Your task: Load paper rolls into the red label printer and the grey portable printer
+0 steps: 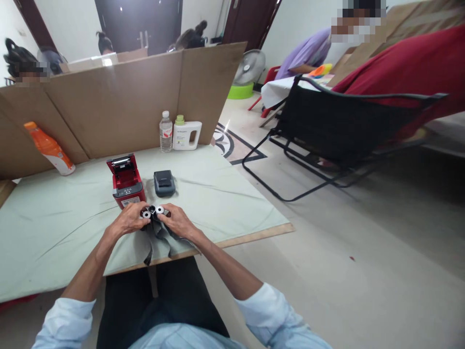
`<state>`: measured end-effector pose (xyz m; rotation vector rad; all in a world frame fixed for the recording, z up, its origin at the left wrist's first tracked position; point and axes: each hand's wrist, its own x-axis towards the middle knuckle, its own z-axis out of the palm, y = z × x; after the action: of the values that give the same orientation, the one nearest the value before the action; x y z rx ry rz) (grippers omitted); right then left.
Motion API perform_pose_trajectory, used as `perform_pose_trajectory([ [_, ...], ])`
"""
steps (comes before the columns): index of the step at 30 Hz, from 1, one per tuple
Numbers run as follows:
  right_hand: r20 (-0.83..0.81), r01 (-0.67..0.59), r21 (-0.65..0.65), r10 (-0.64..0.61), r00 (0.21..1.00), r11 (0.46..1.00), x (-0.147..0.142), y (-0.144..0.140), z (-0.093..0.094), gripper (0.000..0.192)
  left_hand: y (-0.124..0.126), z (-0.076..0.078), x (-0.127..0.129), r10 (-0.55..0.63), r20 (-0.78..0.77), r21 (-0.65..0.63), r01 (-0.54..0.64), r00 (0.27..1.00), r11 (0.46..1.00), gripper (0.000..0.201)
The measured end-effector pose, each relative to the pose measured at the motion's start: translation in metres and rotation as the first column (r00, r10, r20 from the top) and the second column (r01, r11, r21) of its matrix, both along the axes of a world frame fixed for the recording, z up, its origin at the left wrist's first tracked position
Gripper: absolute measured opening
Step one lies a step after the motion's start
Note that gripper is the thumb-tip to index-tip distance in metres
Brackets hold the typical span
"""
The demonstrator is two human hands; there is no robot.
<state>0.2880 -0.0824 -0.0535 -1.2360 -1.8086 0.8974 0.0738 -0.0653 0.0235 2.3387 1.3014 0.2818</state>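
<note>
Close to the table's front edge, my left hand is closed around a small white paper roll with a dark hole in its end. My right hand grips a second, similar roll beside it. Between the two rolls is a dark round piece, partly covered by my fingers. Dark strips trail from under the hands towards the edge; what they belong to is unclear. Just beyond my left hand stands a red receipt printer with its lid raised. A dark grey portable printer lies to its right.
An orange bottle leans against the cardboard screen. A clear bottle and a white jug stand at the back of the table. A black folding chair is on the right, with a person in purple beyond.
</note>
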Motion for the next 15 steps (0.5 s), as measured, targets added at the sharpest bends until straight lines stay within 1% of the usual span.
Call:
perform_pose_trajectory([
  [3, -0.029, -0.022, -0.029, 0.021, 0.999, 0.999, 0.002, -0.003, 0.000, 0.026, -0.011, -0.001, -0.007, 0.065, 0.002, 0.005, -0.065, 0.998, 0.998, 0.039],
  [6, -0.046, -0.043, -0.059, 0.041, 0.998, 0.997, 0.003, -0.004, -0.001, 0.030, -0.020, -0.003, -0.014, 0.128, -0.013, 0.029, -0.128, 0.992, 0.991, 0.032],
  [8, -0.044, -0.041, -0.063, 0.038, 0.998, 0.997, 0.003, -0.003, -0.002, 0.034, -0.025, -0.004, -0.015, 0.138, -0.022, 0.038, -0.137, 0.990, 0.990, 0.023],
  [10, -0.052, -0.033, -0.066, 0.030, 0.998, 0.997, 0.003, -0.002, -0.004, 0.037, -0.028, -0.004, -0.015, 0.135, -0.010, 0.035, -0.134, 0.991, 0.990, 0.018],
  [13, -0.076, -0.039, -0.070, 0.033, 0.997, 0.997, 0.005, -0.002, -0.006, 0.042, -0.031, -0.003, -0.018, 0.126, 0.043, 0.024, -0.127, 0.991, 0.992, 0.021],
  [15, -0.080, -0.039, -0.062, 0.034, 0.996, 0.997, 0.008, -0.002, -0.007, 0.042, -0.034, -0.002, -0.023, 0.119, 0.067, 0.027, -0.121, 0.991, 0.992, 0.025],
])
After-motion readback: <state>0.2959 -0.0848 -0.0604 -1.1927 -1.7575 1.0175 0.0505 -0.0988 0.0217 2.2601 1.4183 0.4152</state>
